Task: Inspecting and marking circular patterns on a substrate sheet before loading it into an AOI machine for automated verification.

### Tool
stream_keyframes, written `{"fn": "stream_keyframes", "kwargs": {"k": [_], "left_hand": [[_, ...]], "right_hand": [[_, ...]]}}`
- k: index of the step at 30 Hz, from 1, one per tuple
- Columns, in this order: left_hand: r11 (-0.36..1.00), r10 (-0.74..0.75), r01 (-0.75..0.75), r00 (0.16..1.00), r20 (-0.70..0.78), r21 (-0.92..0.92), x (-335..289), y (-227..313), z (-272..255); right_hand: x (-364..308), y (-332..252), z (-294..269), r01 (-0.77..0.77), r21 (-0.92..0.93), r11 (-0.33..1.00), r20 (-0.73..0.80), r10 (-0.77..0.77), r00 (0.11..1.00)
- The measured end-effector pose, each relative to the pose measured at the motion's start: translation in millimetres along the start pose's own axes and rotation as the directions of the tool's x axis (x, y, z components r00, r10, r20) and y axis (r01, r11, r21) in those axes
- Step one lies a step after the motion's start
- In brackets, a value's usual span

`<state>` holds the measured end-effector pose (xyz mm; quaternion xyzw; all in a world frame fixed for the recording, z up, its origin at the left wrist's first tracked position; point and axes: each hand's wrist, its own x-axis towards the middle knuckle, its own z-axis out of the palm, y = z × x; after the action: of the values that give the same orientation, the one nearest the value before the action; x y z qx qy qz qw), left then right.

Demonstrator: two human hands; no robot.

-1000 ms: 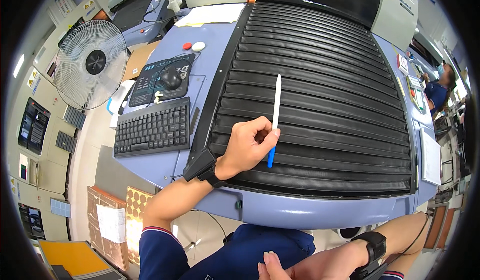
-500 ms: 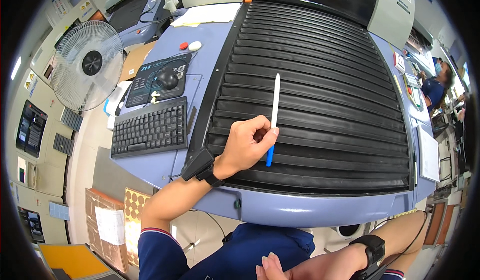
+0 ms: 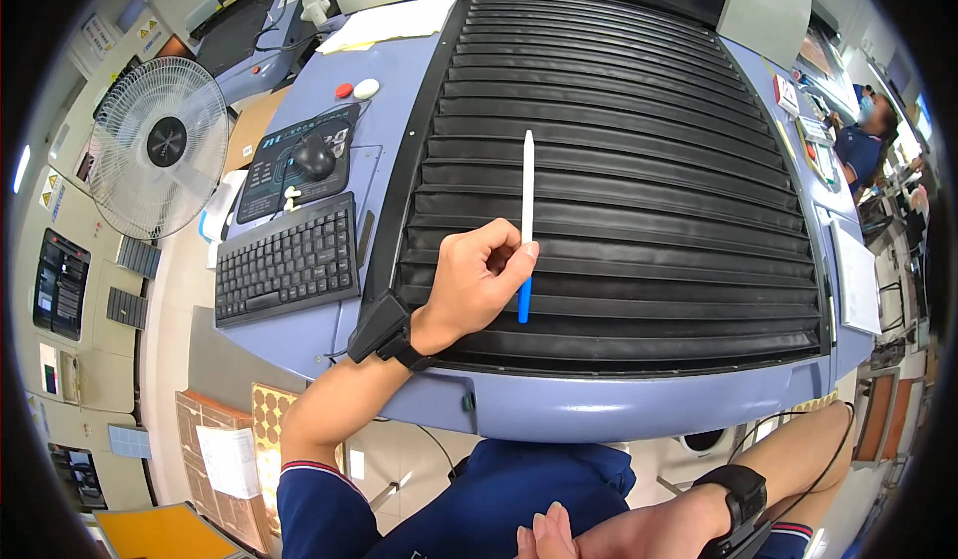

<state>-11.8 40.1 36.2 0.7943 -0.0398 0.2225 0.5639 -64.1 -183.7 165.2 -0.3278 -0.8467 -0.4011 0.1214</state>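
Observation:
My left hand point(image 3: 469, 281) pinches a white pen point(image 3: 528, 185) with a blue end between thumb and fingers. The pen stands nearly upright in the picture, white tip toward the far side and blue end toward me, over a black ribbed bellows cover point(image 3: 619, 200). Down at the lower edge, my right hand point(image 3: 624, 537) is held in front of my body, partly cut off by the frame. Its visible fingers are extended and nothing shows in them. Both wrists wear black strapped devices.
Left of the bellows lie a black keyboard point(image 3: 289, 265), a mouse point(image 3: 314, 157) on a mouse pad, and red and white round pieces. A fan point(image 3: 165, 145) stands farther left. White papers point(image 3: 389, 25) lie at the back; a white pad point(image 3: 855, 278) sits right. Another person point(image 3: 863, 145) is at far right.
The whole view has shifted slightly, so the bench, left hand and pen appear a little farther left and higher. My left hand keeps its grip on the pen; the right hand stays low.

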Motion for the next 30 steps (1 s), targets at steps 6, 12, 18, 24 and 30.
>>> {"fn": "stream_keyframes", "kwargs": {"k": [6,12,18,24,30], "left_hand": [[1.000,-0.005,0.005,1.000,-0.007,0.006,-1.2,-1.4,-1.2],[1.000,-0.019,0.019,1.000,0.003,0.003,0.1,0.2,-0.9],[1.000,-0.022,0.022,1.000,0.011,0.012,-1.3,-0.1,-1.6],[0.998,-0.035,0.032,0.997,0.062,0.058,-0.2,3.1,-4.2],[0.998,-0.042,0.039,0.997,0.061,0.048,-1.4,2.5,-4.8]], "right_hand": [[-2.5,0.1,2.8,0.033,-0.116,0.993,-0.049,-0.038,0.998],[-3.7,-4.7,-2.6,-0.111,-0.008,0.994,-0.017,0.111,0.994],[-2.9,-4.7,-4.3,-0.136,0.014,0.991,0.010,0.135,0.991],[-0.7,1.2,-6.2,-0.154,0.072,0.985,0.031,0.152,0.988],[-2.2,-9.0,-3.9,-0.249,-0.018,0.968,0.013,0.249,0.968]]}}
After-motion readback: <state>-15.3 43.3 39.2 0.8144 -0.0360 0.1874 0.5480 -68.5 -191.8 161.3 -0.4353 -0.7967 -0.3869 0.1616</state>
